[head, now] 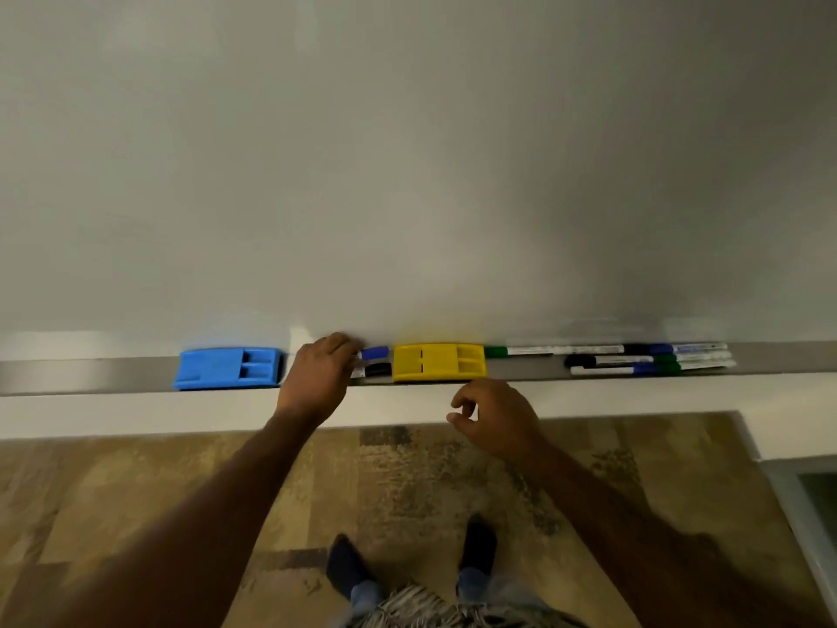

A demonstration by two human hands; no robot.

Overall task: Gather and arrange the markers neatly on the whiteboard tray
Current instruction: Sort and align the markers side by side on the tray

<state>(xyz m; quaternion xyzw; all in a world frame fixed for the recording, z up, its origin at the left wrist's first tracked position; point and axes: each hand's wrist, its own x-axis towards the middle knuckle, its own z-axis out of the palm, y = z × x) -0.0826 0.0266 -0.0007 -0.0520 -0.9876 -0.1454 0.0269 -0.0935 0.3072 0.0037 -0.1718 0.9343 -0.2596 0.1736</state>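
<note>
The left hand (319, 378) lay over the whiteboard tray (90, 376) between the two erasers and hid most of two markers, so only their capped right ends showed: a blue-capped marker (375, 353) toward the board and a black-capped marker (377, 369) nearer the front lip. Its fingers curled down onto those markers, but whether they actually gripped them could not be told. The right hand (496, 417) hung just below the tray's front edge, holding nothing, its fingers loosely curled with thumb and forefinger close together but not clearly closed. Two erasers sat in the tray, a blue eraser (228, 368) left of the hand and a yellow eraser (439, 361) just right of the two capped ends. Right of the yellow one lay a cluster of markers (634, 358), all with their long axes along the tray, stacked in about three rows; motion blur and overlap made an exact count uncertain, roughly six, with green, black and blue caps visible. The whiteboard (407, 151) filled the upper view, blank. At the bottom edge, two dark shoes (478, 543) stood on a patterned floor (136, 482), the legs cut off by the frame.
</note>
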